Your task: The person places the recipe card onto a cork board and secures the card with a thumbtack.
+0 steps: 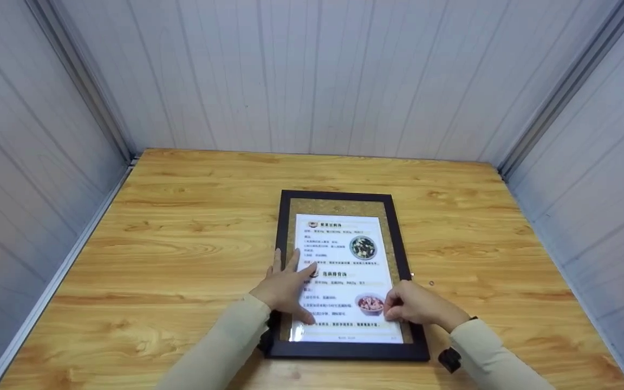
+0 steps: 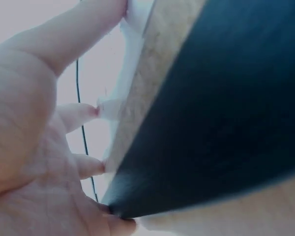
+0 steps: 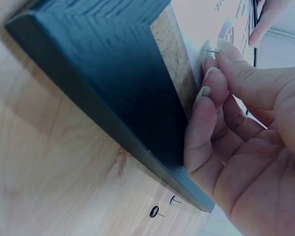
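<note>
A glossy printed sheet with two pictures of food bowls lies on a black-framed cork board. My left hand rests on the sheet's left side with fingers spread, and its little finger reaches the frame in the left wrist view. Near the sheet's lower right edge, my right hand pinches a thumbtack between thumb and fingertips. Its thin metal point shows in the right wrist view; the head is hidden by the fingers.
Two loose thumbtacks lie on the wooden table just right of the frame, one dark-headed thumbtack nearer the right wrist camera and another thumbtack beside the frame. White panel walls stand behind and at both sides.
</note>
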`<state>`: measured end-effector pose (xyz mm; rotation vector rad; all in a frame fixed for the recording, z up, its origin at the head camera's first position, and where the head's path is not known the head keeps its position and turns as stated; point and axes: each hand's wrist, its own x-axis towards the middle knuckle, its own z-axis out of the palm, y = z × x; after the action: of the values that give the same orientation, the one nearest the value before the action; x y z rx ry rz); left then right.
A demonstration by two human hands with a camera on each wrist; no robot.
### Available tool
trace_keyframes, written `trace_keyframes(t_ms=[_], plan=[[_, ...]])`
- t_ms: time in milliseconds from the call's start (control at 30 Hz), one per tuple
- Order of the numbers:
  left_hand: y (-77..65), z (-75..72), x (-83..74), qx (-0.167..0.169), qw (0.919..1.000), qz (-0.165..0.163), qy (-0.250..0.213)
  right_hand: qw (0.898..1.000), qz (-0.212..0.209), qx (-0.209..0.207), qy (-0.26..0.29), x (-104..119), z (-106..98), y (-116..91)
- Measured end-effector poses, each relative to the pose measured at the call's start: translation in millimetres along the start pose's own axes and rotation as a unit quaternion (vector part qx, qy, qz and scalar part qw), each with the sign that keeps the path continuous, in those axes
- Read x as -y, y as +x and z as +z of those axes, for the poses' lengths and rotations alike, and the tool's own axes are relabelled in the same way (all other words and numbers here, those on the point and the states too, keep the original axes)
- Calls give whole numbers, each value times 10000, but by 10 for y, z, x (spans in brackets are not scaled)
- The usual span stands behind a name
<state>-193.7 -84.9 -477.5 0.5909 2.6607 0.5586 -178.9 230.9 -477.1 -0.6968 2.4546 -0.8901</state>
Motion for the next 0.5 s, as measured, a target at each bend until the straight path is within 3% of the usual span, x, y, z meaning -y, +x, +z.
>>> trace_keyframes(t_ms=[500], plan=[[2,-7,-36,36,9998,-182,-34,9999,143,-24,30,26,19,-6]])
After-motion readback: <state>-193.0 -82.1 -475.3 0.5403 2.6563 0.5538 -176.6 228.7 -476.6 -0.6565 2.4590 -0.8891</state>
